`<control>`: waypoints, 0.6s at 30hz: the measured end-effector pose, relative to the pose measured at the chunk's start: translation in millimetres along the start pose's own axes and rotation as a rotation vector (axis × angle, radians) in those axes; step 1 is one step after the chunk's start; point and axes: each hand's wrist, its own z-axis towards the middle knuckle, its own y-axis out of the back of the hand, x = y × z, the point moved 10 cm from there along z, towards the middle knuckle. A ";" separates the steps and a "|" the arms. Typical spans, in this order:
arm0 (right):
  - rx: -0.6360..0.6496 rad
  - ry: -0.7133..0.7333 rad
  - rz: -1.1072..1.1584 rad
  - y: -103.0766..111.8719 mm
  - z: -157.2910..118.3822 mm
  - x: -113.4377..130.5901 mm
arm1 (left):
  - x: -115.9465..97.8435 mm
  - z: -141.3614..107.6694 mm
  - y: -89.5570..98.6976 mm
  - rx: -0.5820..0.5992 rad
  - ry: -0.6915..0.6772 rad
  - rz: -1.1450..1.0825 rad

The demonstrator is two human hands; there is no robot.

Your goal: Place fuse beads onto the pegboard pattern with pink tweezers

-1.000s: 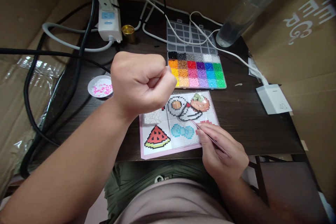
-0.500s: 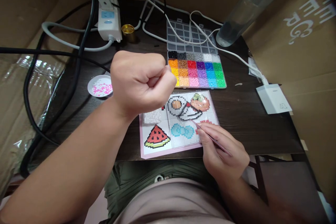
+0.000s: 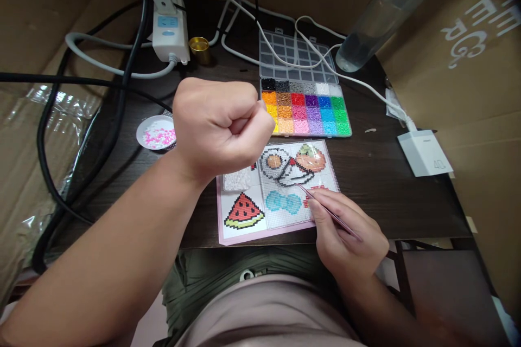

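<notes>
My left hand (image 3: 223,127) is a closed fist raised over the table, hiding part of the pattern sheet; nothing shows in it. My right hand (image 3: 348,230) grips thin pinkish metal tweezers (image 3: 325,209), their tips at the lower edge of a black-outlined bead figure (image 3: 295,176) with a red spot. That figure sits on a clear pegboard (image 3: 285,217) over the printed sheet (image 3: 240,236). A small clear box of white beads (image 3: 236,180) rests on the sheet, above a printed watermelon slice (image 3: 244,211).
Behind the sheet lies an open bead case (image 3: 305,108). A white dish (image 3: 154,133) holds pink and white beads. Further back are a gold cup (image 3: 199,50), a power strip (image 3: 169,27), cables and a clear cylinder (image 3: 358,43). A white charger (image 3: 424,153) stands right.
My right hand and the tweezers have shifted very slightly right in the view. My left fist keeps its shape and place almost unchanged.
</notes>
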 end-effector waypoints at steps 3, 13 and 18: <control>0.003 -0.004 0.000 -0.1 -0.1 -0.6 | 2.7 1.1 -2.7 0.011 0.059 -0.021; 0.011 0.007 -0.014 -0.2 0.3 0.2 | 0.6 -4.1 0.0 -0.009 -0.023 0.027; 0.019 0.019 -0.020 -1.5 0.1 0.9 | -0.4 -4.3 0.8 -0.041 0.015 0.024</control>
